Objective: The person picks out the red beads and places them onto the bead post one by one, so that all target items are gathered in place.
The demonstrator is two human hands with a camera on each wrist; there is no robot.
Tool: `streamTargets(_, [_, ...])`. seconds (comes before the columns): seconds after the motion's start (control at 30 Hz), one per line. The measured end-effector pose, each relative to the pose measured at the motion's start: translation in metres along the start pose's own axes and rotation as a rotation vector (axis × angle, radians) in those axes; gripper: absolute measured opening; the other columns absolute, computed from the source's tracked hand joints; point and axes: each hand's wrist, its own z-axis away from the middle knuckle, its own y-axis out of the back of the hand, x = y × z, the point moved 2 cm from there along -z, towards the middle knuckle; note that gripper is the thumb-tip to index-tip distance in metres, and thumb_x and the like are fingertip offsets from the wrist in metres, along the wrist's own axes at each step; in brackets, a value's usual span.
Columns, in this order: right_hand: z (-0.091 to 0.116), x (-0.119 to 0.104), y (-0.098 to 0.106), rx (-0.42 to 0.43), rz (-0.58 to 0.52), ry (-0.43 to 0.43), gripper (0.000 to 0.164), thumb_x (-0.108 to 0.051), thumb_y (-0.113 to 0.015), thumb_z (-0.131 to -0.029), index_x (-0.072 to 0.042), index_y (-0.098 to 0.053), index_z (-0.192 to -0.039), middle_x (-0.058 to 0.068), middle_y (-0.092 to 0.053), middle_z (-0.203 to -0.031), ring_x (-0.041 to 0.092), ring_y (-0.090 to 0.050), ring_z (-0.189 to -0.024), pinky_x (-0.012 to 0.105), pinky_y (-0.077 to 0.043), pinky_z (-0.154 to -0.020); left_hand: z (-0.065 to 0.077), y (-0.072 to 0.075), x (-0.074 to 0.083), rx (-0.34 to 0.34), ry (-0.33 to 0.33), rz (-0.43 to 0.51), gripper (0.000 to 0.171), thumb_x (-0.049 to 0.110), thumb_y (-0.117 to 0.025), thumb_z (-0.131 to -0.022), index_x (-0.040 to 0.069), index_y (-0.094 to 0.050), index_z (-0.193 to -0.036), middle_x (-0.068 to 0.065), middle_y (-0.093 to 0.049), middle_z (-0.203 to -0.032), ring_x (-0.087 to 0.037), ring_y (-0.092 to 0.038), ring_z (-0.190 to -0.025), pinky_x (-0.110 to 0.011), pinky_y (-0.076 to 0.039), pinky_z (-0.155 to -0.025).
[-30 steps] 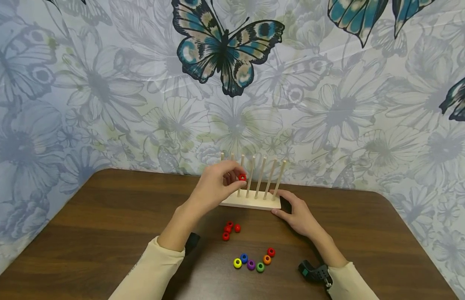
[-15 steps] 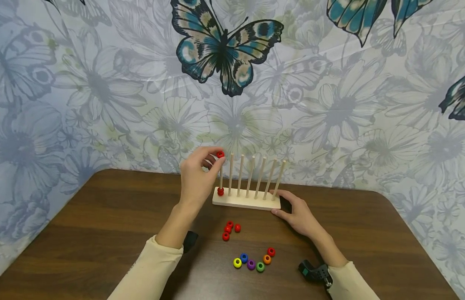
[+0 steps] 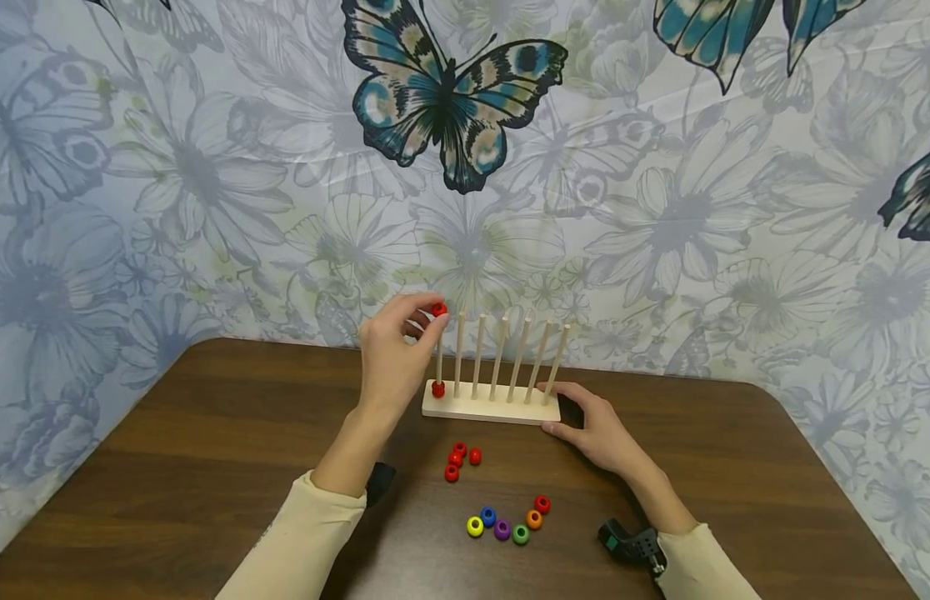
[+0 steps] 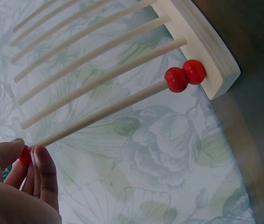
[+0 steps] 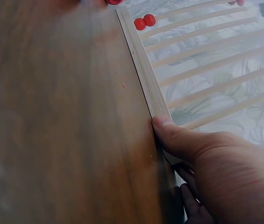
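My left hand (image 3: 396,350) pinches a red bead (image 3: 438,309) between thumb and fingers, right at the tip of the leftmost peg (image 4: 99,115). Two red beads (image 4: 186,75) sit at the foot of that peg, against the pale wooden base (image 3: 491,406). The other pegs on the rack carry no beads. At the base's right end, my right hand (image 3: 596,425) grips it, thumb along the front edge and fingers behind. In the right wrist view the thumb (image 5: 178,137) lies on the base's edge.
Several loose red beads (image 3: 455,458) lie on the brown table (image 3: 247,467) in front of the rack. Nearer, a curved row holds yellow (image 3: 475,526), blue, purple, green (image 3: 521,534), orange and red beads. A butterfly-patterned cloth (image 3: 285,208) hangs behind the table.
My left hand has carried the red bead left and up from the middle of the rack to the leftmost peg's tip. The rack has shifted slightly toward me, still in my right hand.
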Motion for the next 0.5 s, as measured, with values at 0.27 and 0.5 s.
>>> streamTargets(0.27, [-0.0002, 0.0021, -0.0002, 0.000, 0.010, 0.009, 0.056, -0.024, -0.082, -0.094, -0.017, -0.061, -0.145, 0.002, -0.061, -0.150, 0.035, -0.048, -0.148, 0.063, -0.036, -0.120, 0.0002, -0.0009, -0.0007, -0.015, 0.031, -0.040, 0.029, 0.011, -0.085, -0.090, 0.008, -0.077, -0.118, -0.007, -0.073, -0.098, -0.015, -0.062, -0.068, -0.027, -0.055, -0.063])
streamTargets(0.5, [-0.0001, 0.0024, -0.0003, -0.001, 0.011, 0.010, 0.056, -0.025, -0.082, -0.094, -0.017, -0.061, -0.145, 0.002, -0.061, -0.150, 0.035, -0.048, -0.147, 0.063, -0.037, -0.119, -0.0001, 0.0012, 0.0009, 0.070, -0.012, -0.042, 0.028, 0.013, -0.084, -0.089, 0.009, -0.075, -0.116, -0.010, -0.063, -0.090, -0.016, -0.046, -0.060, -0.024, -0.039, -0.057])
